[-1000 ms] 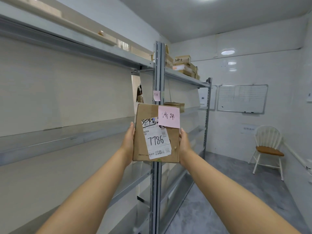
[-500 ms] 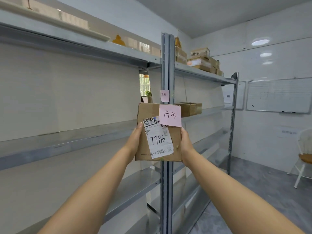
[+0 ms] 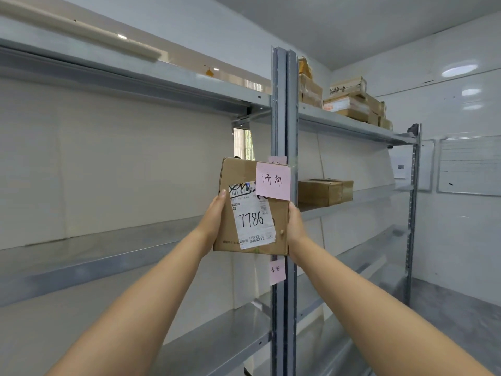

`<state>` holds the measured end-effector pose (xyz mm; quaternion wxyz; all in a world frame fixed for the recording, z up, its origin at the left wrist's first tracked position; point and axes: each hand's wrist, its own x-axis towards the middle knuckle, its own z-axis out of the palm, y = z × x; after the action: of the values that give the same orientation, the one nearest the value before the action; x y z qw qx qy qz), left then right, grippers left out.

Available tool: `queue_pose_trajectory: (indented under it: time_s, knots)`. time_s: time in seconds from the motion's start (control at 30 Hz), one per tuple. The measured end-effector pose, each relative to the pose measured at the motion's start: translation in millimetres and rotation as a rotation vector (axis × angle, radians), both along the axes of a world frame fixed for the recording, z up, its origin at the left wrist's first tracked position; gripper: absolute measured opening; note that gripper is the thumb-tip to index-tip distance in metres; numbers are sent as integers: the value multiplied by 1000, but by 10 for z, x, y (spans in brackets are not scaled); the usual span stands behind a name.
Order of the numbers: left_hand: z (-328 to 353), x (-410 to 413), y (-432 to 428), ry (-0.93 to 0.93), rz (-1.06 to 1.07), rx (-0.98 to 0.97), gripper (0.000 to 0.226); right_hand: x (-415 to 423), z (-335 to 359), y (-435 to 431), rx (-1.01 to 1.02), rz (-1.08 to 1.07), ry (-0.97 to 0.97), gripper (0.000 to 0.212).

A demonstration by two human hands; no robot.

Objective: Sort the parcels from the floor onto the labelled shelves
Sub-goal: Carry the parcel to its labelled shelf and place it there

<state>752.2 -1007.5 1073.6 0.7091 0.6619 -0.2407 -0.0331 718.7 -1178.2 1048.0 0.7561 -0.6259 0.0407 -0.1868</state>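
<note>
Grey metal shelf at left, bare. Left hand clasping left edge of cardboard parcel, held upright in mid-air before the shelf post; pink note on its face. Right hand gripping right edge. Cardboard boxes on shelf beyond.

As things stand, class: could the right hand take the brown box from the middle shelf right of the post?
Probably not yet: the right hand and left hand both grip the parcel. The path to the brown box looks open.
</note>
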Motion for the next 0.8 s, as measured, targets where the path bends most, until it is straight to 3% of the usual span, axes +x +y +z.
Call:
queue_pose_trajectory:
  time_s: [0.37, 0.7, 0.8]
  knots:
    - [113, 764, -228, -37, 176, -32, 56, 906, 242, -222, -18, 154, 6, 53]
    - [191, 1188, -508, 13, 475, -75, 68, 1661, 326, -564, -123, 341, -31, 46]
    - [190, 1290, -553, 22, 519, -80, 69, 1825, 327, -615, -148, 390, 10, 63]
